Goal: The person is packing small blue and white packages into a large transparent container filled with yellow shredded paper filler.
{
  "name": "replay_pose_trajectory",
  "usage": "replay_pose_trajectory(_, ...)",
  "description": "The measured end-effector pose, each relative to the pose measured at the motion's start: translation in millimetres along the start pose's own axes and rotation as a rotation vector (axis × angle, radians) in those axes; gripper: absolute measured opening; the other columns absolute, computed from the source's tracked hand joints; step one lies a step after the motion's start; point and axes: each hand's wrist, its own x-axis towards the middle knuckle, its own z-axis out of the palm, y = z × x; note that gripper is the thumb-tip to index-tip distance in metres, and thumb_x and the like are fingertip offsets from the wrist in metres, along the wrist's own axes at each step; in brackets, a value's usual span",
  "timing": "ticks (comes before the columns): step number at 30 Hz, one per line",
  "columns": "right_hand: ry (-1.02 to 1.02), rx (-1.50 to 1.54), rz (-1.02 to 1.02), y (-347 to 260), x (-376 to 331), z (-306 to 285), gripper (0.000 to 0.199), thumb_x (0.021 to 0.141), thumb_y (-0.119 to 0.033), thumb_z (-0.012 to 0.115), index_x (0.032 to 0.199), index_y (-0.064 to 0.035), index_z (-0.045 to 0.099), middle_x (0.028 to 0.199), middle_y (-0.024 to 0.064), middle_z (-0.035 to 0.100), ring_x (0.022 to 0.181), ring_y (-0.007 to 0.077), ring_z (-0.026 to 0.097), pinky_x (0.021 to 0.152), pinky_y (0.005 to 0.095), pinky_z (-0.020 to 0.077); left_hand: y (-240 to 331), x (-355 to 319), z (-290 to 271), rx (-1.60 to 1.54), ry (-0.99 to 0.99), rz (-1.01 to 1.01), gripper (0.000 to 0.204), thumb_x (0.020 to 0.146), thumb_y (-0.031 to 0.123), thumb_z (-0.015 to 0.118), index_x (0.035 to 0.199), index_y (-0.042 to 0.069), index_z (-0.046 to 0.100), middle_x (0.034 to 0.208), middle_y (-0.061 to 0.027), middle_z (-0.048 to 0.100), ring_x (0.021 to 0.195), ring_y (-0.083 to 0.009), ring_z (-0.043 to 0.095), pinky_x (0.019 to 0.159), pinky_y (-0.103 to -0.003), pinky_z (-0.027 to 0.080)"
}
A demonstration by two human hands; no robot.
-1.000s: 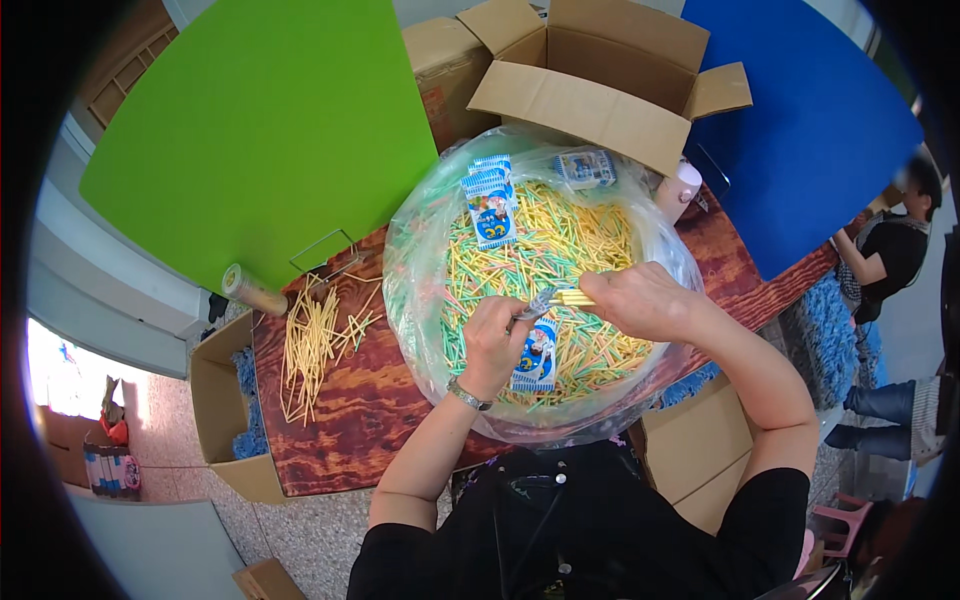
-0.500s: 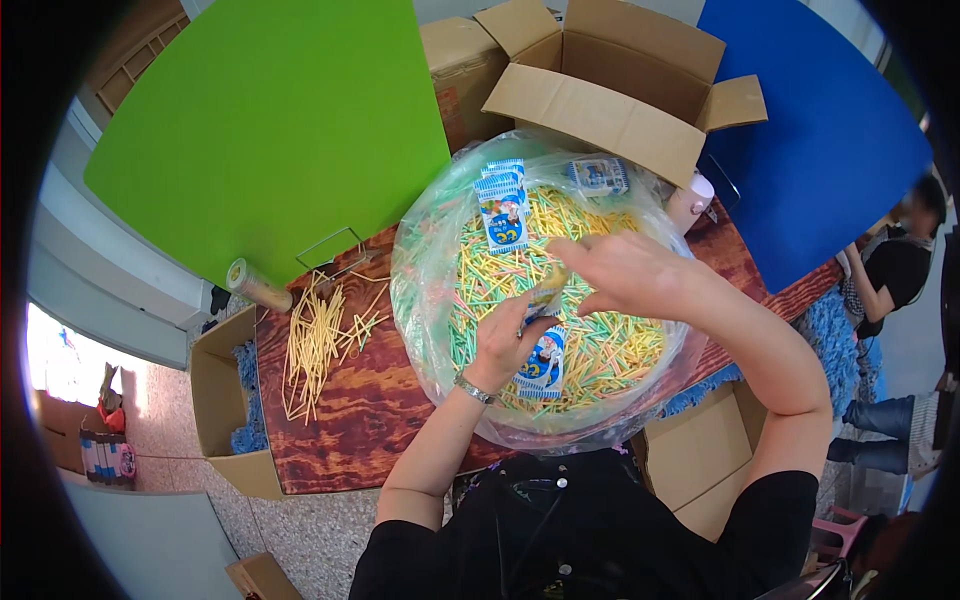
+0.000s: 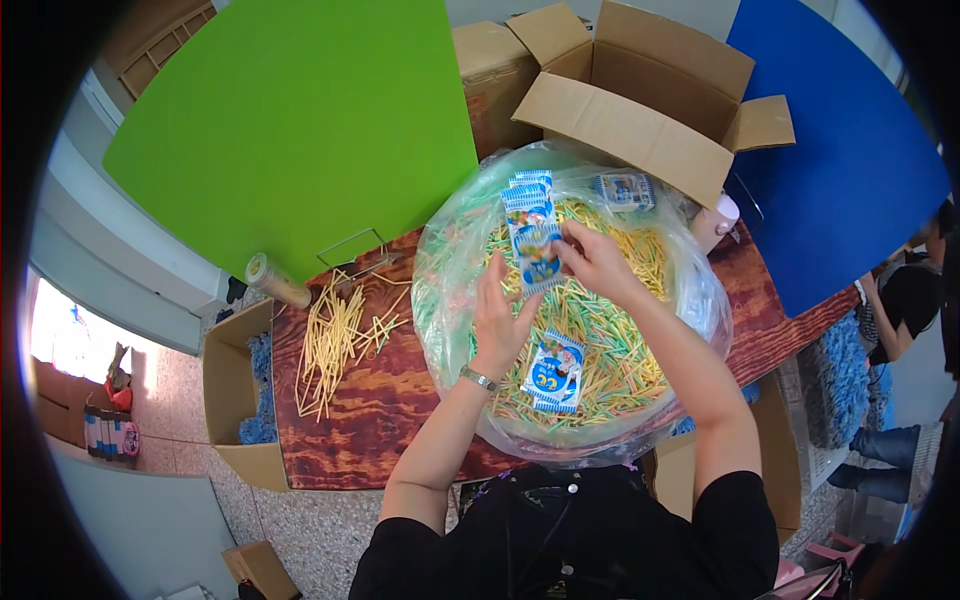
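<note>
A small blue-and-clear packet is pinched in the fingers of my right hand, above a wide clear plastic bag. Close to the packet's left side, my left hand has its fingers stretched and thumb apart; it seems to hold nothing. Thin yellow, green and pink sticks fill the opened bag. On them, just beyond the held packet, lies a row of overlapping blue-and-white packets. More such packets rest on the sticks nearer to me, and another packet lies at the far right.
Loose pale-yellow sticks and a cylindrical container are on the red-brown table, left of the bag. An open cardboard box stands behind it, between green and blue boards. Another person is at far right.
My right hand has drawn nearer and lower, and now pinches a packet beside the row. My left hand has let go of the packet it held, and its fingers have straightened.
</note>
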Motion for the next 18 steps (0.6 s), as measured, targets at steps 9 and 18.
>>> replay_pose_trajectory(9, 0.295, -0.293, -0.086, 56, 18, 25, 0.024, 0.086, -0.023, 0.067, 0.101, -0.0054, 0.062, 0.089, 0.0121, 0.064, 0.073, 0.0254, 0.065, 0.064, 0.0353, 0.051, -58, 21, 15, 0.832, -0.315, 0.346, 0.043, 0.088, 0.025, 0.062, 0.125, 0.004, 0.054, 0.133, -0.0151, 0.051, 0.126, -0.0346, 0.044, 0.103, -0.053, 0.035)
replay_pose_trajectory(18, -0.285, -0.653, 0.121, 38, -92, 28, 0.024, 0.078, -0.032, 0.072, 0.088, -0.0115, 0.062, 0.087, 0.0081, 0.061, 0.089, 0.0305, 0.061, 0.07, 0.0429, 0.0507, -52, 25, 14, 0.81, -0.284, 0.338, 0.04, 0.089, 0.027, 0.061, 0.121, 0.004, 0.058, 0.13, -0.0147, 0.053, 0.124, -0.0355, 0.044, 0.102, -0.057, 0.032)
